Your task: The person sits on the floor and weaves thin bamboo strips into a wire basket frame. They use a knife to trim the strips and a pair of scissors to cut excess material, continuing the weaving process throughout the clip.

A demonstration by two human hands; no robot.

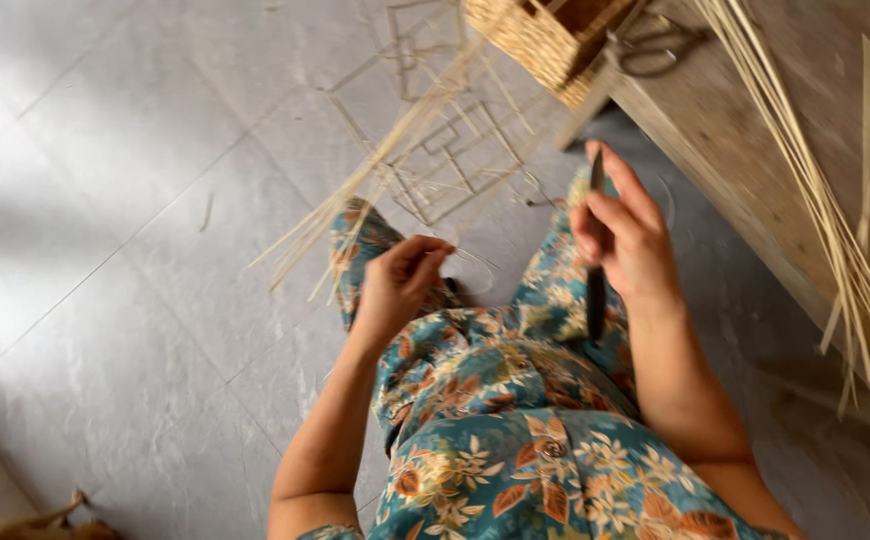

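Dark knife (pixel 596 270) within right-hand fingers (pixel 595 215)

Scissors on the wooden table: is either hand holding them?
No. The metal scissors lie on the wooden table beside the woven basket, while the right hand grips a dark slender tool.

A woven basket (pixel 540 40) and scissors (pixel 655 48) sit on the wooden table (pixel 745 150) above grey floor tiles (pixel 105 250)
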